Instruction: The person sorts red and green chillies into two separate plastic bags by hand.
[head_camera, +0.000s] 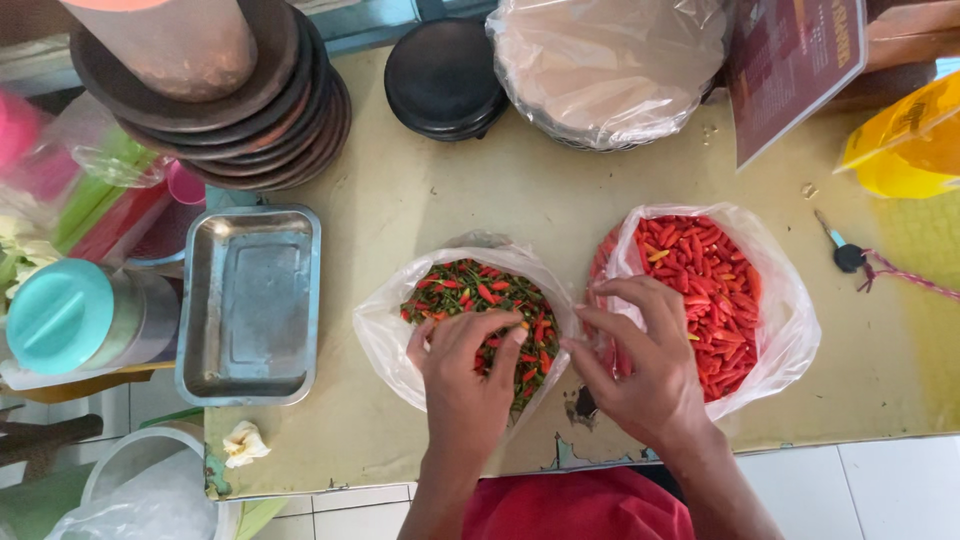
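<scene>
Two clear plastic bags lie open on a yellowish table (420, 190). The left bag (385, 335) holds small red chillies mixed with green stems (470, 285). The right bag (790, 320) is full of red chillies (715, 290). My left hand (465, 375) rests over the left bag, its fingers curled down into the stems. My right hand (645, 360) hovers over the gap between the bags, thumb and fingers pinched together near the right bag's inner edge; whatever they pinch is too small to make out.
An empty metal tray (250, 300) sits to the left. A stack of dark plates (250, 120), a black lid (445, 75) and a plastic-covered bowl (605, 65) stand at the back. A key (845, 255) lies at the right, a teal-lidded jar (75, 315) far left.
</scene>
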